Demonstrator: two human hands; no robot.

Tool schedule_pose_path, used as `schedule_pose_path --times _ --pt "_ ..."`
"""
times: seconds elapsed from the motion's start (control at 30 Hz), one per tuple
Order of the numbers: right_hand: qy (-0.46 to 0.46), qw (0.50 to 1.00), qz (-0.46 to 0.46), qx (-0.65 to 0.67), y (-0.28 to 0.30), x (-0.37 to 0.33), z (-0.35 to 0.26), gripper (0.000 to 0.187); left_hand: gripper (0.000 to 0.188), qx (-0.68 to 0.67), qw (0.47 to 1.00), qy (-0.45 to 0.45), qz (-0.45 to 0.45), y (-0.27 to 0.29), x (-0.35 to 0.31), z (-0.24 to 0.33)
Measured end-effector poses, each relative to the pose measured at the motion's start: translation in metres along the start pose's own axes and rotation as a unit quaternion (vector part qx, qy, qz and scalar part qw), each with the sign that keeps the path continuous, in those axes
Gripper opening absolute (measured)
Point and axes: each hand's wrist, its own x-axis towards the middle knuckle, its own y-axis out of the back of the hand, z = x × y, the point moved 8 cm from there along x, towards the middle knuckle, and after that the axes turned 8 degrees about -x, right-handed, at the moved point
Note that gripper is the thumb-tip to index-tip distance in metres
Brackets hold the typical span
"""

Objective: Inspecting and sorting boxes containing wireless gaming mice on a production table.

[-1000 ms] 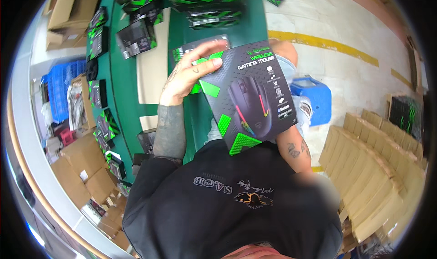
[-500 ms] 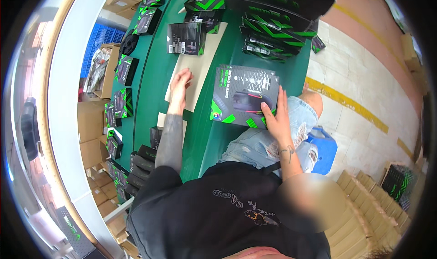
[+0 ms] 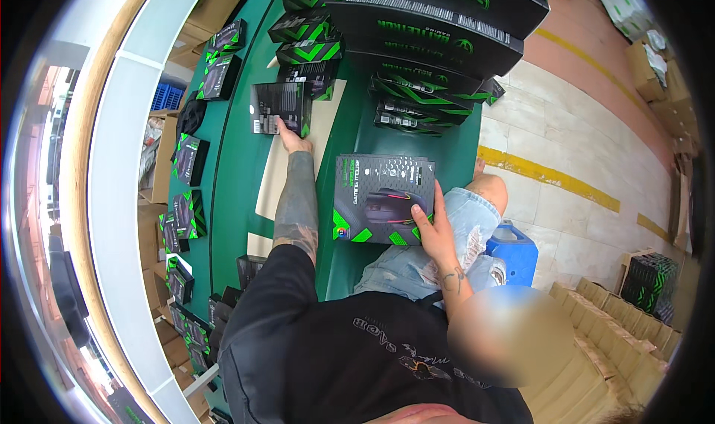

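Note:
My right hand [image 3: 437, 230] grips the right edge of a black and green mouse box [image 3: 372, 201] with a picture of a mouse on its front. A second box edge shows just behind it. The box is over the bench edge by my lap, its front facing up. My left arm reaches forward. My left hand [image 3: 292, 136] has closed on the near edge of a smaller black box [image 3: 272, 100], with the thumb on its printed face; the other fingers are mostly hidden. That box lies back side up, partly over a cardboard sheet [image 3: 316, 130] on the green bench.
Large black boxes [image 3: 432, 33] stand stacked at the far right of the bench [image 3: 357, 126]. Several small boxes [image 3: 305, 52] lie beyond my left hand. More boxes [image 3: 191, 160] line the left side. A blue stool [image 3: 514, 253] is by my leg, brown cartons [image 3: 573, 349] behind it.
My left hand has moved forward from above the cardboard sheet and taken hold of the small box. My right hand still holds the mouse box. The whole view has shifted.

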Motion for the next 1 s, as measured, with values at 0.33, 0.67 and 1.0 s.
schedule_pose_path --times 0.33,0.67,1.0 --pt "0.019 0.987 0.116 -0.112 0.032 -0.007 -0.008 0.062 0.022 -0.099 0.982 0.155 -0.035 -0.030 -0.022 0.034" --pt "-0.038 0.714 -0.221 0.664 -0.014 -0.035 -0.087 0.067 0.033 0.156 0.808 -0.070 -0.564 -0.150 -0.301 0.130" --pt "-0.002 0.865 -0.077 0.495 0.029 -0.045 -0.050 0.069 0.046 0.558 0.540 -0.238 -0.584 -0.200 -0.392 0.068"
